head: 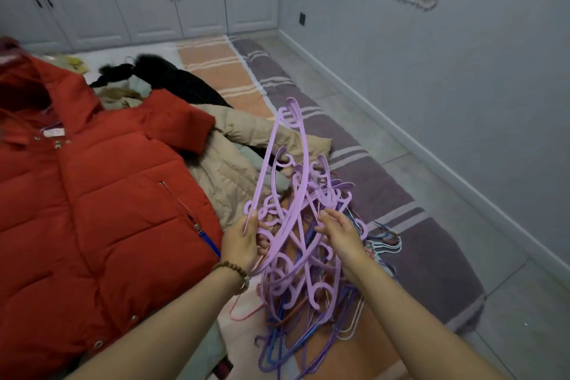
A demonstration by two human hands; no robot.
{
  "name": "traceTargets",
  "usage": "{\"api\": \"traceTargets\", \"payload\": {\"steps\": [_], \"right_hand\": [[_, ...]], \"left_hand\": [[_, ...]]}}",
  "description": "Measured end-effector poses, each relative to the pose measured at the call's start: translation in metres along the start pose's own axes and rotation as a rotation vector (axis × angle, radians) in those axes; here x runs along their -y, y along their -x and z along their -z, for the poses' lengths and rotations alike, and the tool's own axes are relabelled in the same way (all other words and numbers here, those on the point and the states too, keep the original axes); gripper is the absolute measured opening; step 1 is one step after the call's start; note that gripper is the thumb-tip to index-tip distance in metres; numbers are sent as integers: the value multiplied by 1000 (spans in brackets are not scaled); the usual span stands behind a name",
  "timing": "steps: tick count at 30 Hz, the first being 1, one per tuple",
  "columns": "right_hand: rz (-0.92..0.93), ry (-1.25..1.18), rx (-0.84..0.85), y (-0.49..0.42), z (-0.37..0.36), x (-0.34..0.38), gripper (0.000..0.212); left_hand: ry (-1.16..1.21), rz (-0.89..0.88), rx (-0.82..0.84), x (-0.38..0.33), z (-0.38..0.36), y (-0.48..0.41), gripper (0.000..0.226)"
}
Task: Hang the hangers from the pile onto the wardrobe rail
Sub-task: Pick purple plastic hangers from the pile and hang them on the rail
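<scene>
Left grip (243, 241) pinches light, stiff, snag-prone hangers (290, 225) raised just above the pile (308, 299), right grip (339, 233) spread beside them on the tangle; hook necks judged the best hold.

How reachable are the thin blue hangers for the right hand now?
Probably not directly: the right hand sits among the lilac hangers, whose tangle lies over most of the thin blue hangers; only their lower ends show free.

Left of your fingers (250, 220) lies a red puffer jacket (92, 210). Just beyond them is a beige coat (234, 163), then a black fur-trimmed garment (172, 77) — farther off, an orange striped rug (222, 71) lies beside a purple striped rug (385, 188), which also runs along their right.
</scene>
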State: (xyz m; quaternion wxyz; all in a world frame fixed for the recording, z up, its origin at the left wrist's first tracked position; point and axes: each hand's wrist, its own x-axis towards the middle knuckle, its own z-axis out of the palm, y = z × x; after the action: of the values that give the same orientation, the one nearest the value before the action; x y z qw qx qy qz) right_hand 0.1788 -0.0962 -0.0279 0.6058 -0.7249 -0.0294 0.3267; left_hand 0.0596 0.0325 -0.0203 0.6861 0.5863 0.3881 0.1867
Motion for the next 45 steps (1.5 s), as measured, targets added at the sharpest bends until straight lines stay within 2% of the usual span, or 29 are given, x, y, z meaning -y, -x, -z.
{"api": "traceTargets", "payload": {"steps": [2,6,9,11,15,20,25,27,31,36,38,40,42,45], "right_hand": [[-29,-27,5,3,6,-4,30],[-63,-184,64,11,11,0,48],[-27,-415,-4,15,21,24,46],[10,-483,-66,22,30,45,39],[151,-411,-148,55,51,96,19],[293,-359,-253,118,94,172,31],[448,-315,-399,226,146,259,20],[501,-228,-448,275,167,288,20],[571,-64,-454,383,200,331,25],[725,-139,-500,517,227,374,29],[803,-182,-537,571,233,386,25],[874,-198,-588,622,235,392,21],[935,-186,-646,670,234,392,17],[1018,-82,-763,734,230,387,15]], "left_hand": [[-10,15,-25,3,8,2,38],[-63,62,-4,2,16,9,44],[-134,34,65,-10,15,19,51],[-173,12,87,-27,9,24,53],[-211,-33,143,-68,-8,36,53],[-223,-139,255,-137,-46,64,57],[-114,-268,418,-229,-101,131,52],[-41,-271,531,-266,-123,168,50],[23,-256,857,-331,-161,252,48],[-68,-321,1228,-397,-195,363,52],[-115,-405,1289,-422,-203,408,50],[-198,-580,1302,-446,-206,456,49],[-220,-652,1402,-466,-209,500,53],[-180,-605,1722,-485,-211,559,61]]}}
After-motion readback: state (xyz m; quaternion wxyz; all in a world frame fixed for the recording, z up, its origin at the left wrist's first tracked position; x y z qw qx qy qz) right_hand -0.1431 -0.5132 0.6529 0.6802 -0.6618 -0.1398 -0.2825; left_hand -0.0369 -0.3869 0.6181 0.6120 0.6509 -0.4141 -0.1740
